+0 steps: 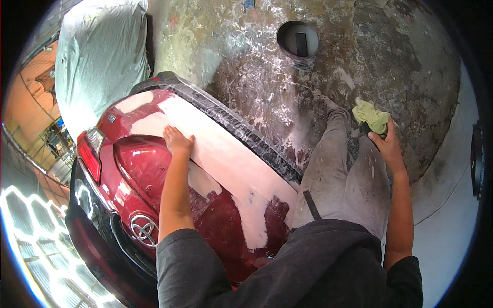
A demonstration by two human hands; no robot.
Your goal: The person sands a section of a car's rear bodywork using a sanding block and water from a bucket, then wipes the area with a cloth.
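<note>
The rear of a dark red car (149, 159) is at my left, with broad pale pink patches of filler or primer (226, 151) across its bumper. My left hand (178, 141) lies on a pale patch, fingers stretched out and palm down. Out to the right, beside my leg, my right hand (389, 145) is closed on a crumpled yellow-green cloth (371, 116). A dark piece shows just below the cloth by the fingers; I cannot tell whether it is held or part of a shoe.
Dusty black trim (231, 120) runs along the bumper's lower edge. On the stained concrete floor (246, 51) stands a round bucket (280, 43) with a dark block inside. A sheet-covered shape (100, 61) is at the far left. A pale wall (441, 226) rises on the right.
</note>
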